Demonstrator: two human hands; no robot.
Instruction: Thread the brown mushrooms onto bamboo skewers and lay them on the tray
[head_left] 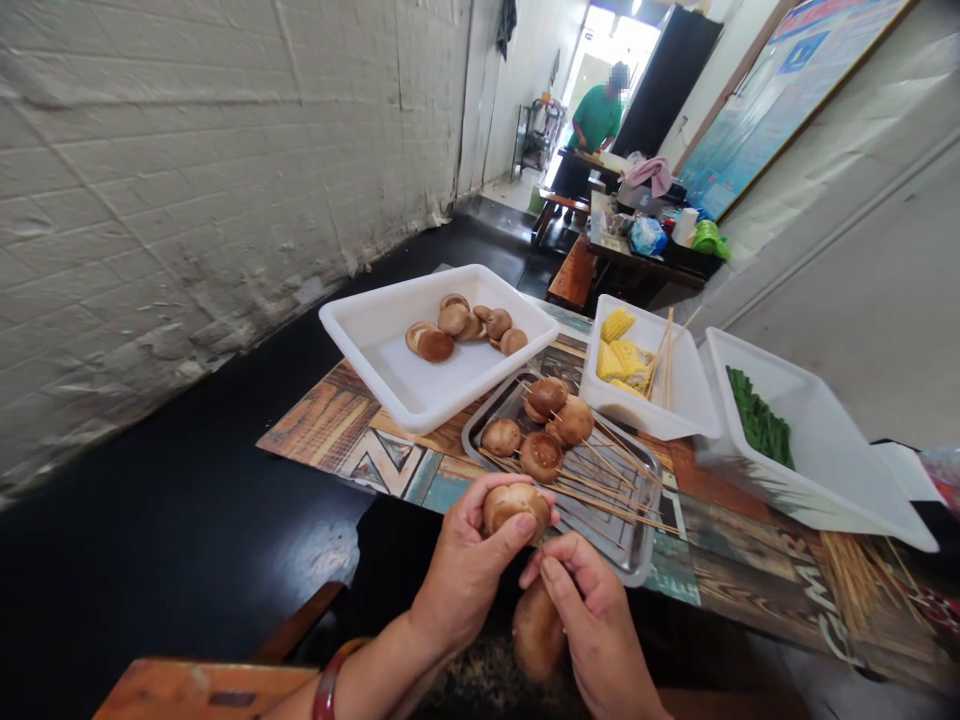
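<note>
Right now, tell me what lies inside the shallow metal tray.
The shallow metal tray holds brown mushrooms threaded on thin bamboo skewers, about four caps showing. Its near edge is hidden behind the left hand and right hand.

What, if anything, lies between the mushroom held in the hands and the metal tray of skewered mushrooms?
Nothing visible. The left hand holds the mushroom just at the near edge of the metal tray, beside the right hand.

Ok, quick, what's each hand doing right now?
Left hand: closed on a mushroom.
Right hand: closed on a second mushroom, fingertips by the first.
</note>
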